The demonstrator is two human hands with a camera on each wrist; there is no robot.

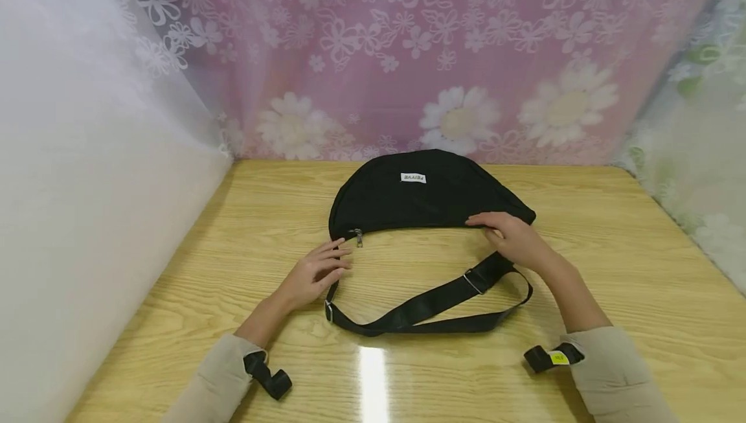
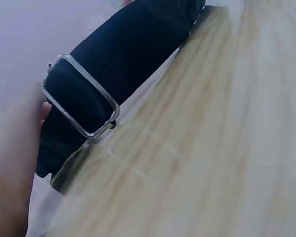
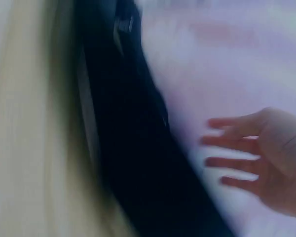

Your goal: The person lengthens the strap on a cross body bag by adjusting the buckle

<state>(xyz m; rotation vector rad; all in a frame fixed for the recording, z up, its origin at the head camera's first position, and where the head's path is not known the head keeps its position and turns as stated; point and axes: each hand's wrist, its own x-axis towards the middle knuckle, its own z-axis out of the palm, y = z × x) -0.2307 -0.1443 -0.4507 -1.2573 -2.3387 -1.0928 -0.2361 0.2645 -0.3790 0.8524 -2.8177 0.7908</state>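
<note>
Lying flat on a single wood-grain table (image 1: pixel 233 228), one black half-moon crossbody bag (image 1: pixel 431 199) has its straight edge towards the person and its curved edge away. It bears one white label (image 1: pixel 413 178), lettered upside down, and one metal zip pull (image 1: pixel 359 240) hangs at the left end of the straight edge. One black webbing strap (image 1: pixel 434 303) loops on the near side of the bag, carrying two metal slider buckles: one (image 1: pixel 329 311) below the bag's left corner, the other (image 1: pixel 473 283) below its right part.

Two bare hands flank the bag. The left hand (image 1: pixel 315 274) is at its left corner, fingers extended and slightly apart, fingertips over the strap; whether they press it, I cannot tell. The right hand (image 1: pixel 515 238) is at the bag's right end, fingers stretched over the straight edge, clamped on nothing; the right wrist view is blurred, but shows four fingers spread.

Nearer the person than the bag are two beige sleeves (image 1: pixel 212 381) and two black wrist straps (image 1: pixel 269 376), the right one with one yellow tag (image 1: pixel 559 358). Beyond the bag hangs one pink floral curtain (image 1: pixel 361 41) printed with three large daisies.
</note>
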